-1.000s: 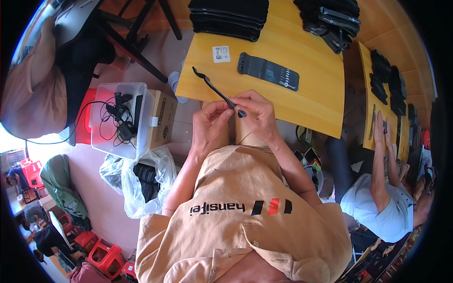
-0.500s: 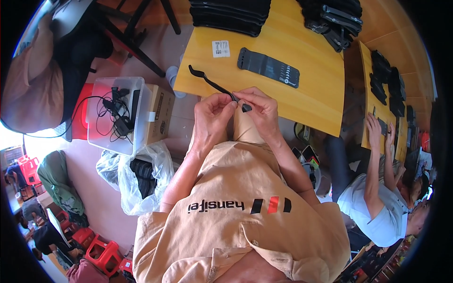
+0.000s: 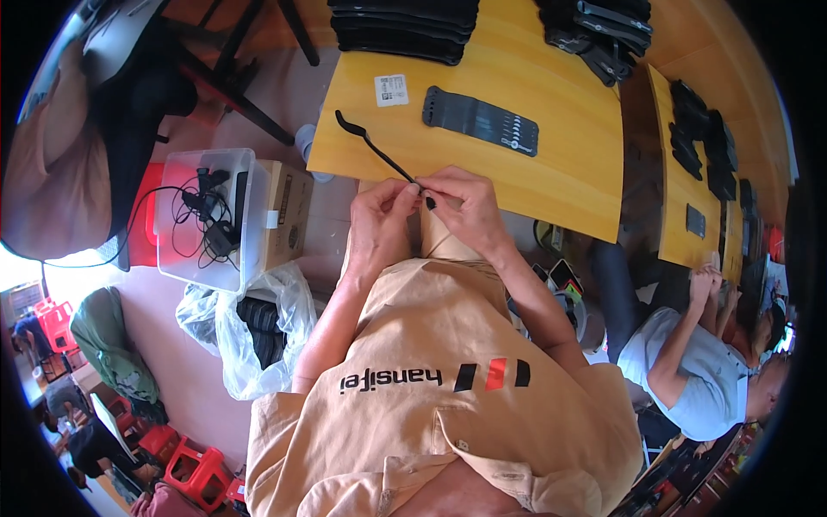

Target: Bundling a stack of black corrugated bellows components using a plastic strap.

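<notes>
A narrow black strap (image 3: 379, 148) with a wider, slightly curved free end slants up and left over the near edge of the table. My left hand (image 3: 379, 222) pinches its lower end between thumb and fingers. Right beside it, my right hand (image 3: 467, 208) is closed on the same end, fingertips nearly touching the left ones. A short black tip (image 3: 430, 203) shows below the right fingers; how it joins the strap is hidden. Beyond my hands, a flat dark-grey strip with pale markings (image 3: 481, 121) lies on the yellow table (image 3: 568, 185).
A white label (image 3: 391, 90) and a stack of black pieces (image 3: 401, 33) are on the table, with another black pile (image 3: 603, 34) at far right. On my left stand a clear bin of cables (image 3: 202, 265) and a plastic bag (image 3: 284, 353). A co-worker (image 3: 689, 370) sits at right.
Both my hands keep hold of the strap, and the black tip has turned slightly. The co-worker's hands have drawn back from the other table. The whole view has shifted a little.
</notes>
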### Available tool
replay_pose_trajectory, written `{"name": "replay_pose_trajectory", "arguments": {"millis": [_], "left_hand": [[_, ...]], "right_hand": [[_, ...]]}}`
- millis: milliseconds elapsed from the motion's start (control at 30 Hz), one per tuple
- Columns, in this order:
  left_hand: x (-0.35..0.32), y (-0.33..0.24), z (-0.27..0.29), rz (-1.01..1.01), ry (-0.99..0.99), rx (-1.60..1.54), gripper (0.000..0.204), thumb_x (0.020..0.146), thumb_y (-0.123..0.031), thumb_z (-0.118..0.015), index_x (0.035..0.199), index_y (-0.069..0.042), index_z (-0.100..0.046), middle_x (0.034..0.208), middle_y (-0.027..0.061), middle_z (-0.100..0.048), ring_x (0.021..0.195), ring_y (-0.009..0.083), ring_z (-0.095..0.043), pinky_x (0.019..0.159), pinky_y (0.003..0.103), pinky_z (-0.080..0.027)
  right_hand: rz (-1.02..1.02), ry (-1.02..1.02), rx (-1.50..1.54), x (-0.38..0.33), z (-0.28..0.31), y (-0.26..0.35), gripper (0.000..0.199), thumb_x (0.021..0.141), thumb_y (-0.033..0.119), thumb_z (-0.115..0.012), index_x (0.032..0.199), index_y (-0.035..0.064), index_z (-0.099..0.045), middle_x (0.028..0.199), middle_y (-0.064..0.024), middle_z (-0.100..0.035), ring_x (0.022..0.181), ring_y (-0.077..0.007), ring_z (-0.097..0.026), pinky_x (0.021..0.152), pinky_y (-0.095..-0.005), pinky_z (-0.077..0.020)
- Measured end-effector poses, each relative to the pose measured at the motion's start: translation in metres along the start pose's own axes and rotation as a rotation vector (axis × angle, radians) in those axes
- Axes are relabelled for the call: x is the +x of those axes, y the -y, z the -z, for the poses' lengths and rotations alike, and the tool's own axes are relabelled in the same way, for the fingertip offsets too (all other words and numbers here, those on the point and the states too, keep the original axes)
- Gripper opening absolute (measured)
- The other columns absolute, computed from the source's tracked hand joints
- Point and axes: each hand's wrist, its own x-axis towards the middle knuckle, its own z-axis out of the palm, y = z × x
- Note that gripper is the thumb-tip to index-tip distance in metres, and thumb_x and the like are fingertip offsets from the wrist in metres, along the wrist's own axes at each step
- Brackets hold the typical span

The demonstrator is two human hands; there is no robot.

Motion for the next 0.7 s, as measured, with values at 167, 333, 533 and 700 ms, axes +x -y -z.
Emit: {"name": "replay_pose_trajectory", "arguments": {"millis": [167,333,533,700], "left_hand": [[0.002,0.013,0.004,0.130,0.023,-0.191,0.019,0.088,-0.012,-0.057,0.086,0.006,-0.062,0.076,0.0067,-0.064,0.072,0.0122,-0.062,0.067,0.024,-0.050],[-0.001,0.021,0.001,0.020,-0.014,0.024,0.019,0.087,-0.013,-0.058,0.083,0.006,-0.061,0.075,0.0083,-0.065,0.070,0.0116,-0.062,0.065,0.024,-0.049],[-0.005,0.016,0.000,-0.086,-0.033,0.225,0.019,0.086,-0.012,-0.058,0.082,0.007,-0.060,0.068,0.0112,-0.064,0.066,0.0118,-0.062,0.061,0.025,-0.048],[-0.005,0.017,0.003,-0.089,-0.007,0.252,0.019,0.086,-0.012,-0.058,0.082,0.006,-0.060,0.069,0.0120,-0.065,0.066,0.0133,-0.062,0.061,0.026,-0.048]], "right_hand": [[-0.072,0.068,-0.008,-0.005,-0.004,-0.005,0.020,0.077,-0.008,-0.060,0.096,-0.0045,-0.065,0.087,-0.0125,-0.063,0.075,-0.0170,-0.062,0.066,-0.0250,-0.0520],[-0.111,0.150,-0.087,-0.006,-0.001,-0.011,0.019,0.078,-0.008,-0.059,0.095,-0.0040,-0.065,0.084,-0.0116,-0.064,0.073,-0.0159,-0.063,0.065,-0.0240,-0.0525],[-0.121,0.134,0.023,-0.007,-0.001,-0.015,0.017,0.077,-0.007,-0.058,0.093,-0.0035,-0.065,0.079,-0.0112,-0.064,0.069,-0.0151,-0.062,0.061,-0.0250,-0.0498],[-0.149,0.113,0.112,-0.007,0.000,-0.018,0.016,0.075,-0.006,-0.059,0.089,-0.0035,-0.066,0.076,-0.0124,-0.063,0.064,-0.0142,-0.060,0.057,-0.0266,-0.0472]]}}
